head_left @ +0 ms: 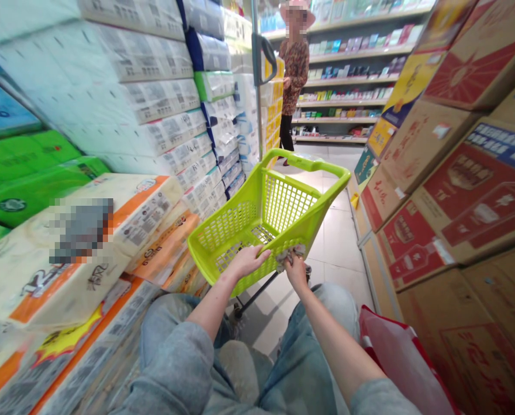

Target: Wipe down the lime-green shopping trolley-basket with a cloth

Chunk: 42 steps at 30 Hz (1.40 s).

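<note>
A lime-green plastic shopping cart point(240, 222) with perforated sides stands tilted in front of my knees, with nothing seen in its basket. My left hand point(251, 260) rests on the near rim, its fingers bent over the edge. Lower and to the right, my right hand point(295, 266) presses a crumpled grey-white cloth point(290, 253) against the outside of the basket wall. The fingers of that hand are closed round the cloth. A dark metal leg point(259, 293) and a wheel show below the basket.
Stacked tissue packs point(170, 98) line the left side, with a blurred dark object on one orange-white pack point(131, 202). Cartons point(460, 190) rise on the right above a red-edged bag point(395, 351). A person point(295, 75) in a pink hat stands near the back shelves point(348, 55).
</note>
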Available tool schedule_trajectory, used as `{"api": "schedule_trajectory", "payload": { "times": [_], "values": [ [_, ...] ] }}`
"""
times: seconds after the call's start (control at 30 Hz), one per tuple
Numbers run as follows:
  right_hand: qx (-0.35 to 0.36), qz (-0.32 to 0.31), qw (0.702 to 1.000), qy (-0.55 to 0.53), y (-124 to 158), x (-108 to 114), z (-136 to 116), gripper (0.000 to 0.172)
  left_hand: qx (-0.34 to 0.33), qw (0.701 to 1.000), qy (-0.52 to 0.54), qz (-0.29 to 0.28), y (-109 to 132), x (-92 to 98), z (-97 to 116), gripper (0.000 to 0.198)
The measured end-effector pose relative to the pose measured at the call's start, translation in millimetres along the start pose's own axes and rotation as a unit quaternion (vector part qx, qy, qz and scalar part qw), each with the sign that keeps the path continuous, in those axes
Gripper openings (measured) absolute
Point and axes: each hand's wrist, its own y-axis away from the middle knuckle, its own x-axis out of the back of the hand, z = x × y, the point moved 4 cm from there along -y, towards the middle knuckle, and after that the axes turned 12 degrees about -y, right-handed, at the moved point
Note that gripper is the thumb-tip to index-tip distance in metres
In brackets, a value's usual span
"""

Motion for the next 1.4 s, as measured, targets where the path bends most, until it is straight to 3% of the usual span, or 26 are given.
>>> {"api": "schedule_trajectory", "payload": {
  "times": [0.2,0.33,0.5,0.67,0.83,1.0,1.23,1.4],
  "values": [
    [0.02,0.0,1.0,-0.006,9.2,11.2,-11.2,0.034,0.009,1.0,0.0,-0.007,0.7,1.7,-0.6,0.052],
    [0.03,-0.003,1.0,0.001,15.2,7.3,-22.0,0.036,0.0,1.0,-0.001,0.001,0.4,0.0,1.4,0.052],
    [0.016,-0.013,1.0,0.014,12.1,-4.2,-18.6,0.036,0.007,1.0,-0.004,-0.001,-1.6,-3.4,3.3,0.053],
    [0.049,-0.031,0.998,0.009,8.1,2.9,-17.8,0.033,0.014,1.0,-0.004,0.0,-2.4,-3.5,2.5,0.053],
    [0.051,0.013,0.999,-0.014,15.0,8.4,-28.4,0.031,0.007,1.0,-0.005,0.006,-1.4,-4.0,0.9,0.054],
    [0.044,-0.001,0.998,-0.037,17.3,0.6,-37.8,0.036,-0.002,1.0,-0.003,0.009,-2.2,-4.7,1.1,0.053],
    [0.035,-0.024,0.999,-0.034,27.3,-0.1,-30.6,0.036,0.004,1.0,0.003,0.005,-3.1,-4.8,-1.5,0.057],
    [0.036,-0.052,0.998,-0.013,43.2,-23.0,-23.0,0.031,-0.001,1.0,0.006,0.004,-5.0,-6.9,-2.8,0.057]
  ]
}}
